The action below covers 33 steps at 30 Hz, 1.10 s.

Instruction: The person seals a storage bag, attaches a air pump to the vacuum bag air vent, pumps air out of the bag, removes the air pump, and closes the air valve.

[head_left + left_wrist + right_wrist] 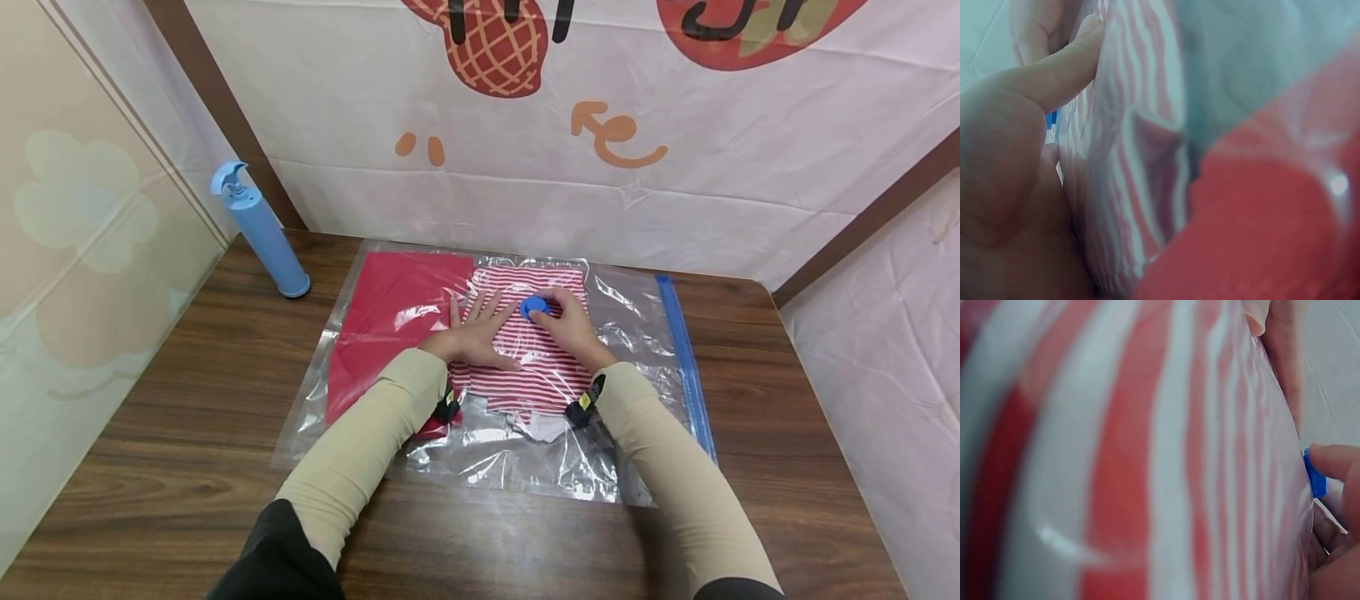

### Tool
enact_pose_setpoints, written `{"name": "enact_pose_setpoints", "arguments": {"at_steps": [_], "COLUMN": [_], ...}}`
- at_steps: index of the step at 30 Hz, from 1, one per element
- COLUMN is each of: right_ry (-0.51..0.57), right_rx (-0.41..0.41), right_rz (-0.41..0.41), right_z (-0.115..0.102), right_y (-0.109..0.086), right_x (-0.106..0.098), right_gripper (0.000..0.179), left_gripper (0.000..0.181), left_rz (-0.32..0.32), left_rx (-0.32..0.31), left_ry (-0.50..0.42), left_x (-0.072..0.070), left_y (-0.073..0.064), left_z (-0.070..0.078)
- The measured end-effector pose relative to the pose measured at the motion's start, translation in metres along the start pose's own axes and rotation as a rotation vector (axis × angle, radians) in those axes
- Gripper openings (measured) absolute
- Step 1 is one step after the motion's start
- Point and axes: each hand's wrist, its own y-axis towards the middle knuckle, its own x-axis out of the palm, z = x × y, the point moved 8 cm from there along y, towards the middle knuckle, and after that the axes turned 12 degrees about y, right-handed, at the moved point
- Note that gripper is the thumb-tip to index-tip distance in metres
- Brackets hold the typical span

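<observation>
Head: clear plastic bag (636, 335) near the far edge of the brown wooden surface (172, 450); left hand (474, 340) spread-fingered, right hand (573, 332) pinching the round blue plastic cap (532, 305). Left wrist: bag looks soft, light, slippery. Right wrist: cap seems stiff; hold its rim.

Wood-Grain Table (187, 400) Was Enclosed on Three Sides

A pale-pink sheet (517, 204) hung behind it, printed with a red latticed shape (495, 46), black strokes (457, 25) and orange marks (630, 158). Brown strips (231, 117) edged both sides. A flowered panel (82, 325) stood at left, another pale sheet (885, 333) at right. Soft light shone on the table's near part.
</observation>
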Motion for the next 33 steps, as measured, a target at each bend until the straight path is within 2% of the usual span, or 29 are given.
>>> {"name": "enact_pose_setpoints", "arguments": {"at_steps": [7, 13, 19, 23, 30, 33], "right_ry": [-0.005, -0.039, -0.023, 0.021, 0.148, 0.178], "right_rx": [0.016, 0.021, 0.024, 0.046, 0.079, 0.089], "right_rz": [-0.001, 0.001, 0.000, -0.006, -0.003, 0.006], "right_z": [-0.002, 0.000, 0.002, 0.003, 0.005, 0.004], "right_y": [0.001, 0.001, 0.000, -0.001, 0.002, 0.002], "right_x": [0.000, 0.000, 0.000, 0.000, -0.004, -0.008], "right_gripper": [0.048, 0.043, 0.041, 0.040, 0.041, 0.041], "left_gripper": [0.115, 0.114, 0.115, 0.115, 0.113, 0.113], "left_rz": [0.003, 0.002, 0.011, 0.008, 0.019, 0.025], "left_rx": [0.008, 0.010, 0.006, 0.007, 0.021, 0.021], "left_ry": [0.015, 0.013, -0.008, -0.001, 0.021, 0.034], "left_x": [-0.005, -0.006, -0.002, 0.000, -0.008, -0.008], "left_y": [-0.005, -0.007, -0.002, -0.001, -0.010, -0.010], "left_z": [0.002, 0.003, 0.000, 0.000, 0.006, 0.006]}}
